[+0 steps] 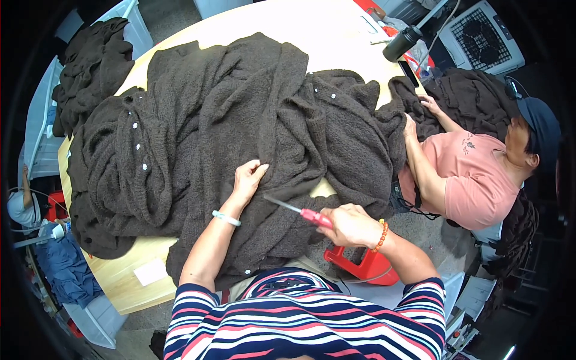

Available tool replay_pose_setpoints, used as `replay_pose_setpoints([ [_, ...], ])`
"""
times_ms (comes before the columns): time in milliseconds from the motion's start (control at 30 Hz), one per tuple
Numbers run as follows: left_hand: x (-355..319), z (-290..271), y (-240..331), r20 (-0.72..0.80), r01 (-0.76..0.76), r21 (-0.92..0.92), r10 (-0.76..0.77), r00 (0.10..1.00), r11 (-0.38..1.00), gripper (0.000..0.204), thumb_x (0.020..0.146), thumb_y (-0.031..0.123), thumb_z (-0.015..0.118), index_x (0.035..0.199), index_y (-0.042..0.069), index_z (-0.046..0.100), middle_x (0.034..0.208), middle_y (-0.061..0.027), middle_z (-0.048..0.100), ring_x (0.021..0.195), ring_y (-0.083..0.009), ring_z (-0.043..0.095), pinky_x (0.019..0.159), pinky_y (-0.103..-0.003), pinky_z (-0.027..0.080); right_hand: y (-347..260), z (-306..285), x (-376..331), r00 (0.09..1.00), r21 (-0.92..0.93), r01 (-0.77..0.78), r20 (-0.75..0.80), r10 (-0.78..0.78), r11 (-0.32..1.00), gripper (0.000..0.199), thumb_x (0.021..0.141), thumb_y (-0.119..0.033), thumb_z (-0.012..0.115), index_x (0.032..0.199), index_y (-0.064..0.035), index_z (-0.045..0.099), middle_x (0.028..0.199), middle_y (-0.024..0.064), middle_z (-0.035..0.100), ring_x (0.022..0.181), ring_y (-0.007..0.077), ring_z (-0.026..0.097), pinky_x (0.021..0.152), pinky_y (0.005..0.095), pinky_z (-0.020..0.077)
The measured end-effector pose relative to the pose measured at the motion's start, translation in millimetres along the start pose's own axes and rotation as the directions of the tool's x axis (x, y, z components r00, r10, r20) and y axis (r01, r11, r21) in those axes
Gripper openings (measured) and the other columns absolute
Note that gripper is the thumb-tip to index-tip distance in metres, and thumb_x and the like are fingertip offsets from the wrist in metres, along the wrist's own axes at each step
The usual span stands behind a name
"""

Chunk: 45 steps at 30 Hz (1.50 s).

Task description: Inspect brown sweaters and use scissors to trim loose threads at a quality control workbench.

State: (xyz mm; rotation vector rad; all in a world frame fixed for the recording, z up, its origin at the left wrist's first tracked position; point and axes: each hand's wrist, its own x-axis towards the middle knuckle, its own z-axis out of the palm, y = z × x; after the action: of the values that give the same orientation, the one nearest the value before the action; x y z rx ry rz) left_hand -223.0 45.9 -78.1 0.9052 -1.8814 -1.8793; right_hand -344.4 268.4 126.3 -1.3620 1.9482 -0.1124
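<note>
Dark brown fuzzy knit garments [234, 114] lie heaped across the table in front of me, with small pale buttons [138, 147] showing along some edges. My left hand [248, 180] pinches a bit of the knit cloth between thumb and fingers near the middle of the heap. In my right hand [354, 225] is a screwdriver-like tool [312, 217] with a red-pink handle and a thin metal shaft. Its shaft points left toward the cloth just below my left hand; whether the tip touches the cloth I cannot tell.
A pale wooden table [135, 282] carries the heap. Close by my right forearm is a red plastic item [366, 267]. At right, a person in pink [468, 162] handles brown cloth. A black bottle [402, 43] stands at the far right; plastic bins [45, 144] line the left.
</note>
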Motion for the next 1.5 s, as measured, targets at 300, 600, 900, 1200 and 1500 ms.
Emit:
replay_pose_setpoints([
  [300, -39, -13, 4, -0.128, -0.008, 0.072, 0.017, 0.992, 0.997, 0.021, 0.088, 0.014, 0.067, 0.083, -0.004, 0.060, 0.070, 0.0053, 0.053, 0.066, -0.0035, 0.044, 0.058, -0.024, 0.038, -14, -9, 0, 0.995, -0.098, -0.094, -0.049, 0.090, 0.991, 0.024, 0.085, -0.025, 0.063, 0.094, -0.0032, 0.061, 0.072, 0.0209, 0.065, 0.075, 0.0400, 0.066, 0.069, 0.0488, 0.0519],
  [600, -71, -21, -15, -0.129, 0.074, 0.030, -0.070, 0.989, 0.997, 0.022, 0.087, 0.009, 0.067, 0.105, -0.002, 0.064, 0.081, -0.0002, 0.065, 0.071, -0.0058, 0.056, 0.066, -0.023, 0.046, -10, 11, 6, 0.999, -0.143, -0.019, -0.042, 0.013, 0.990, 0.026, 0.085, -0.027, 0.064, 0.098, -0.0047, 0.062, 0.074, 0.0220, 0.064, 0.077, 0.0411, 0.065, 0.071, 0.0484, 0.0509],
  [900, -131, -54, 20, 0.139, -0.238, 0.674, 0.197, 0.971, 0.699, 0.059, 0.074, 0.025, 0.077, 0.123, 0.001, 0.056, 0.098, -0.0124, 0.062, 0.091, -0.0275, 0.059, 0.082, -0.038, 0.048, -24, 11, -1, 0.971, -0.066, 0.209, 0.133, -0.199, 0.976, 0.023, 0.085, -0.025, 0.064, 0.096, -0.0048, 0.063, 0.073, 0.0210, 0.066, 0.077, 0.0392, 0.066, 0.071, 0.0485, 0.0517],
  [1200, -145, -59, 18, 0.028, -0.023, 0.609, 0.007, 1.000, 0.793, 0.041, 0.076, 0.023, 0.076, 0.110, 0.003, 0.065, 0.083, -0.0086, 0.061, 0.087, -0.0261, 0.055, 0.084, -0.038, 0.043, -28, 24, -2, 0.957, -0.083, 0.252, 0.168, -0.236, 0.964, 0.022, 0.084, -0.025, 0.065, 0.095, -0.0064, 0.062, 0.073, 0.0197, 0.065, 0.075, 0.0395, 0.065, 0.070, 0.0482, 0.0513],
  [1500, -127, -42, 32, -0.249, -0.181, 0.551, 0.367, 0.896, 0.815, 0.049, 0.079, 0.010, 0.073, 0.124, 0.003, 0.055, 0.109, -0.0134, 0.054, 0.064, -0.0188, 0.053, 0.062, -0.030, 0.049, -12, 20, 1, 0.975, -0.138, 0.024, -0.217, -0.054, 0.990, 0.016, 0.084, -0.019, 0.062, 0.092, -0.0054, 0.058, 0.072, 0.0217, 0.063, 0.074, 0.0403, 0.065, 0.068, 0.0491, 0.0504],
])
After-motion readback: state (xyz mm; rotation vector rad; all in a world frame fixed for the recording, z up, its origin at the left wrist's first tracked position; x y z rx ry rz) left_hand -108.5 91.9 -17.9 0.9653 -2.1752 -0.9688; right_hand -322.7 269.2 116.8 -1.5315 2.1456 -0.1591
